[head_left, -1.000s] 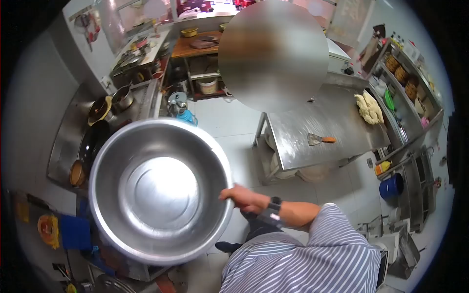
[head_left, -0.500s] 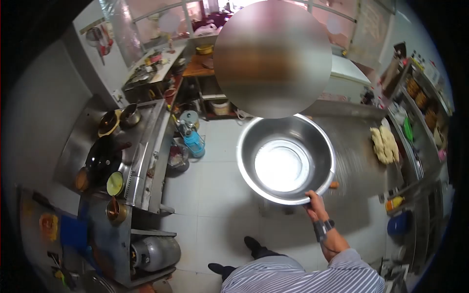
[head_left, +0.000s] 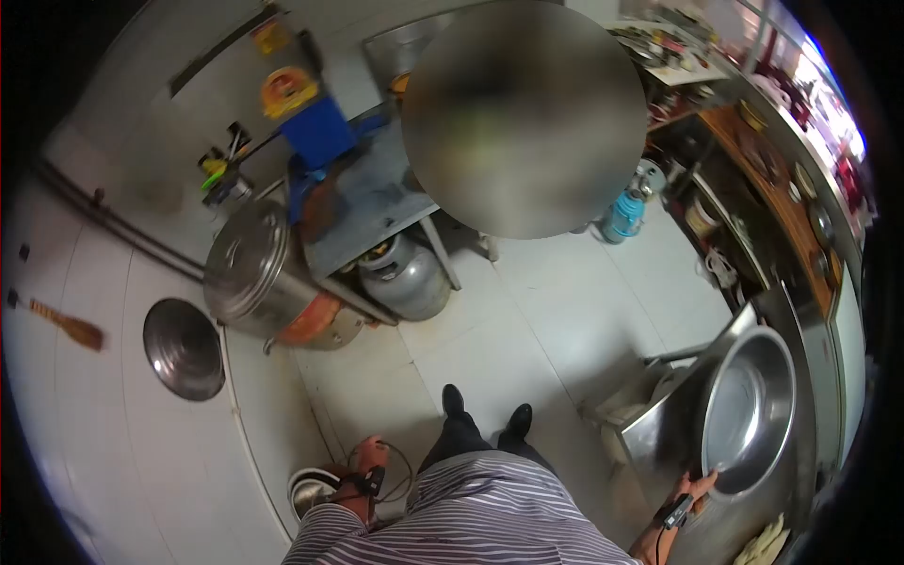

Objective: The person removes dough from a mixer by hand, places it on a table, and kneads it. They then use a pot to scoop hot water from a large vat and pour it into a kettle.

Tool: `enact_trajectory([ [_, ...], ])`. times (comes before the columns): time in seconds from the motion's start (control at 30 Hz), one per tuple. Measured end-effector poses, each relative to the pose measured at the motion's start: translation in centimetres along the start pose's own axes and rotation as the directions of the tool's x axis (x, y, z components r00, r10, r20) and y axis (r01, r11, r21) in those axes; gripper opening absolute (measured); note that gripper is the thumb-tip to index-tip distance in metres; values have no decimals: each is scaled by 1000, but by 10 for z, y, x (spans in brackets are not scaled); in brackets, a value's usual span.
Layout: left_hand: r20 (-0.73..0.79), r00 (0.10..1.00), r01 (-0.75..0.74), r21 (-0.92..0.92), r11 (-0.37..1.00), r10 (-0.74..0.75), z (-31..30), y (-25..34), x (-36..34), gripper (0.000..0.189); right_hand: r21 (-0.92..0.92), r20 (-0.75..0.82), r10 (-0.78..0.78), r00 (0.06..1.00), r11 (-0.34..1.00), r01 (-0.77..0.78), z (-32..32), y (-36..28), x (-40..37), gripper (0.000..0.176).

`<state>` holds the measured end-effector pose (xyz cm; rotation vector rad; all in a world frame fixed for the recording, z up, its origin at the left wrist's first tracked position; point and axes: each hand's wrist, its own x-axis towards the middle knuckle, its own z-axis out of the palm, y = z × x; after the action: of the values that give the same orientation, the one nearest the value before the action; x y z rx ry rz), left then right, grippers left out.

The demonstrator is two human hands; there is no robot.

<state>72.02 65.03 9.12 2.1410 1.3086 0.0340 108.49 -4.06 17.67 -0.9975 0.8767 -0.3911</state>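
Note:
A large, wide stainless steel basin [head_left: 749, 410] is at the right, over the steel counter [head_left: 664, 438]. My right hand [head_left: 697, 488] is closed on the basin's near rim. Below it on the counter lies a pale lump of dough [head_left: 763, 546], cut off by the dark view edge. My left hand [head_left: 372, 454] hangs low at my left side, beside a round, light-rimmed container [head_left: 309, 492]. Its fingers are too small and blurred to read. Both wrists wear dark straps with cables.
A lidded steel stockpot [head_left: 250, 259] and a grey gas cylinder [head_left: 405, 278] stand ahead left. A metal lid [head_left: 184, 348] and a brush [head_left: 71, 325] are at the left wall. Farther off are a blue thermos-like container [head_left: 623, 218] and a wooden worktop [head_left: 777, 188]. A blurred disc covers the upper middle.
My view has turned left, so the basin now appears at the far right. My right hand is still at its rim. My left hand has come into view.

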Motion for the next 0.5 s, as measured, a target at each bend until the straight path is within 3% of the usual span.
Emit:
enact_trajectory([
  [0.03,-16,999,30,-11,999,-30,0,-11,-8,29,-338,128,-278,952,890,305,6,10,-3,46],
  [0.07,74,996,59,-27,998,-57,-1,-27,-18,32,-121,-63,-119,991,987,111,31,2,-23,49],
  [0.1,165,983,92,-44,995,-83,2,-42,-29,35,126,-211,89,974,990,-63,63,-10,-52,53],
  [0.13,153,981,127,-61,990,-116,15,-68,-37,35,100,-180,88,980,992,-70,74,-2,-63,53],
  [0.2,114,993,-58,140,988,42,57,-132,-46,37,-28,209,250,946,968,-250,91,17,-84,63],
  [0.23,296,908,-409,476,778,296,77,-162,-48,38,-123,380,345,858,939,-322,97,25,-101,68],
  [0.27,550,725,-685,636,356,414,83,-178,-58,40,-178,446,386,808,923,-342,115,36,-132,63],
  [0.3,467,859,-468,544,697,212,76,-175,-63,37,-234,507,424,750,906,-354,141,47,-164,58],
  [0.33,343,939,-88,294,952,-19,60,-155,-69,34,-300,542,464,701,885,-355,159,58,-184,53],
  [0.37,205,950,232,33,972,-234,37,-123,-75,31,-360,570,502,650,864,-351,176,68,-203,49],
  [0.47,96,921,388,-127,913,-378,-3,-92,-84,27,-470,635,553,540,831,-299,226,96,-263,41],
  [0.5,-46,949,296,-203,934,-311,6,-107,-93,27,-523,666,575,476,814,-252,240,107,-281,39],
])
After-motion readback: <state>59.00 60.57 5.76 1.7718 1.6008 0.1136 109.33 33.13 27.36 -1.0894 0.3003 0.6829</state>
